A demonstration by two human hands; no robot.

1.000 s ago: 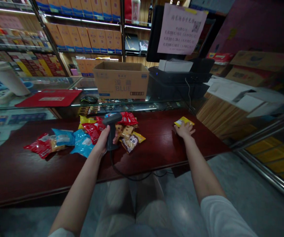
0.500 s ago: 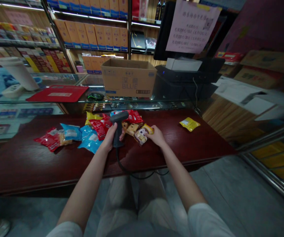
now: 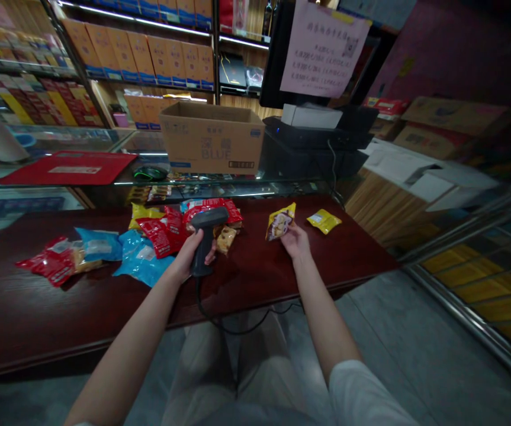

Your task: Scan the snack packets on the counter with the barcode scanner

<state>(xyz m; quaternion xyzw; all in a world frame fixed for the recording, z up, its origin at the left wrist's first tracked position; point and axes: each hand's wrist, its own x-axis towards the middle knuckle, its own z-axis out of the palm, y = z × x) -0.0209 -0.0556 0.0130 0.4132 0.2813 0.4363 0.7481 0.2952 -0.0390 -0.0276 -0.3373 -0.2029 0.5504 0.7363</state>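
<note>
My left hand [image 3: 189, 251] is wrapped round the handle of a dark barcode scanner [image 3: 204, 239], whose cord loops down over the table's front edge. My right hand [image 3: 296, 241] pinches a yellow-and-brown snack packet [image 3: 280, 222] by its lower right edge, above the dark red table [image 3: 255, 266]. To the right of it lies a small yellow packet [image 3: 324, 221]. Left of the scanner are piled several snack packets: red ones [image 3: 164, 232], blue ones [image 3: 142, 257] and a yellow one [image 3: 145, 214]. A clear packet of cookies [image 3: 225, 239] lies just right of the scanner.
Behind the table, a glass counter carries an open cardboard box [image 3: 213, 139], a red mat [image 3: 68, 167], a computer mouse [image 3: 150, 173] and a monitor [image 3: 277, 65] with a paper sheet on it. Cartons [image 3: 450, 118] are stacked at the right, near a metal rack [image 3: 459, 284].
My right hand has carried the yellow-and-brown packet rightward, away from the cookies and close to the small yellow packet. My left hand still grips the scanner. The camera view has turned right.
</note>
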